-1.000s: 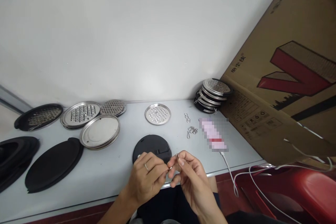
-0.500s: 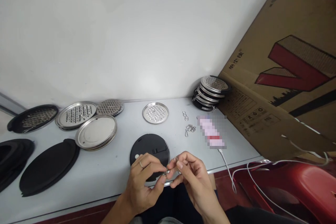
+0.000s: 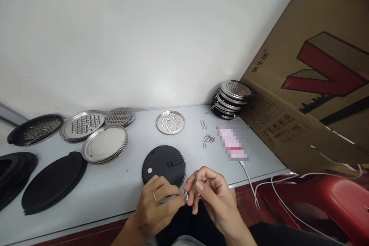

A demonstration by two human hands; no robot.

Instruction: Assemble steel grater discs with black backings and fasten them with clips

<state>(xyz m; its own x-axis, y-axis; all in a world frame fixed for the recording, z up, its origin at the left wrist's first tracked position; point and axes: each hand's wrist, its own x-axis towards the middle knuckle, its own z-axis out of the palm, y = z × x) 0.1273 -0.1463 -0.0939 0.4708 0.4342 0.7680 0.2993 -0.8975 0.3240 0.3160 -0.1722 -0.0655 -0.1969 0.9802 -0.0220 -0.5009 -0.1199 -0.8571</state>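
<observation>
My left hand (image 3: 158, 203) pinches a small shiny metal ring (image 3: 186, 196) at its fingertips, just over the table's front edge. Close beside it, my right hand (image 3: 216, 201) grips a thin wire clip (image 3: 194, 180) between thumb and fingers. Ring and clip are very near each other; whether they are linked I cannot tell. Behind my left hand lies a round black disc (image 3: 164, 163) with a white dot. Farther right are several loose wire clips (image 3: 209, 138) and a few small rings (image 3: 203, 125). A round metal grater plate (image 3: 170, 122) rests beyond the disc.
Stacked grater discs (image 3: 235, 98) with clips stand at the back right, beside a large cardboard box (image 3: 288, 84). A blurred phone (image 3: 232, 142) trails a white cable (image 3: 250, 184). On the left are metal plates (image 3: 105, 144) and black covers (image 3: 54, 182). A red stool (image 3: 337, 203) is at right.
My left fingers have turned and lowered a little, and the metal ring now shows more plainly between the hands. My right hand keeps its pinch on the clip.
</observation>
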